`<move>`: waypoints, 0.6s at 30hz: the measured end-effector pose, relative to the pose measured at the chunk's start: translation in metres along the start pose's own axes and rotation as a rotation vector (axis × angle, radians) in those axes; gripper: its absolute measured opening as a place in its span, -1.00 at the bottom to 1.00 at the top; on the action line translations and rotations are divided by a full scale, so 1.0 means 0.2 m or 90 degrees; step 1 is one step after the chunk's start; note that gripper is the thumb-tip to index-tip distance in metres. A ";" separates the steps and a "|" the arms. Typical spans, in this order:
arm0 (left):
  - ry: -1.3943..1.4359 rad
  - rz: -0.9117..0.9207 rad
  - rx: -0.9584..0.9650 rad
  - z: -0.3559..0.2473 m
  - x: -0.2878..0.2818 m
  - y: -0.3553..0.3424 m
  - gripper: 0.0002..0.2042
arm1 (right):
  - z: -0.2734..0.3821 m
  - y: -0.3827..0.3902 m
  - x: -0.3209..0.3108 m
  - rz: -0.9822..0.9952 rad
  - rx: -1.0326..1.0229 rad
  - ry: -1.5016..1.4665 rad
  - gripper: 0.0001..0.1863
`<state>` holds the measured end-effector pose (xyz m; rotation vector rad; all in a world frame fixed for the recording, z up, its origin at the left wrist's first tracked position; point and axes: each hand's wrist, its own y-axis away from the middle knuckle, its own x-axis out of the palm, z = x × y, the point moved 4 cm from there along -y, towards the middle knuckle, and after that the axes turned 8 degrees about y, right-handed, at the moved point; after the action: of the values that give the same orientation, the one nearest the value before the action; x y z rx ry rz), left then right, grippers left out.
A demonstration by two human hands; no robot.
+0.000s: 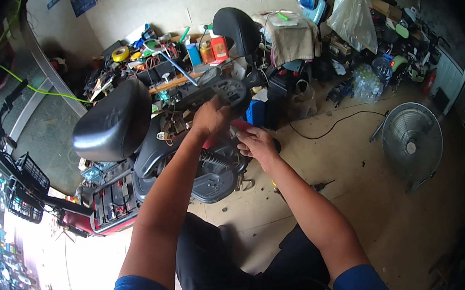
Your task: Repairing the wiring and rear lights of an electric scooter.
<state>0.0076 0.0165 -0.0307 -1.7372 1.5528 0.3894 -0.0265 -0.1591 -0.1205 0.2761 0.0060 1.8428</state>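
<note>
An electric scooter stands in front of me, its black seat [113, 122] tipped up at the left. My left hand [211, 116] reaches over the tail, its fingers curled on the edge of the black rear rack [232, 91]. Lower and to the right, my right hand [258, 146] is at the red tail light [244, 126], with thumb and fingers bent together. Whatever lies between those fingertips is too small to tell. Below the hands show a coil shock absorber [211, 159] and a dark plastic side cover [214, 187]. Loose wiring with a connector [163, 135] hangs under the rack.
A power drill [321, 185] lies on the floor beyond my right forearm. Farther right stands a round fan [411, 144], its black cable [326, 135] trailing leftward. Behind the scooter is a cluttered bench with bottles [219, 48] and yellow tape [121, 54]. Battery tray [115, 192] sits exposed at left.
</note>
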 end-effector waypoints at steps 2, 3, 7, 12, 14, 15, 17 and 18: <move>-0.007 -0.014 -0.028 -0.04 -0.01 0.01 -0.54 | 0.02 -0.03 0.02 0.038 0.039 -0.043 -0.62; -0.008 -0.023 -0.029 -0.06 -0.02 0.04 -0.54 | 0.02 -0.03 0.03 0.046 0.035 -0.039 -0.62; -0.003 -0.183 0.076 -0.22 -0.02 0.19 -0.48 | -0.01 -0.08 0.05 0.081 0.021 -0.089 -0.67; 0.011 -0.197 0.236 -0.38 0.08 0.63 -0.62 | 0.00 -0.06 -0.07 0.008 -0.011 -0.112 -0.84; 0.046 -0.126 0.145 -0.37 0.08 0.70 -0.67 | 0.02 -0.02 -0.08 0.046 0.011 -0.103 -0.83; 0.086 -0.048 0.065 -0.33 0.10 0.71 -0.71 | 0.02 -0.02 -0.08 0.052 0.014 -0.098 -0.83; 0.093 -0.071 0.036 -0.20 0.13 0.72 -0.74 | -0.02 0.00 -0.12 0.032 0.060 -0.066 -0.79; 0.188 -0.089 -0.043 -0.08 0.16 0.70 -0.72 | -0.03 0.02 -0.13 0.032 0.078 -0.106 -0.82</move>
<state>-0.1228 -0.0138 -0.0871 -2.0133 1.6223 0.1197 -0.0244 -0.1836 -0.1305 0.5189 -0.0037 1.8675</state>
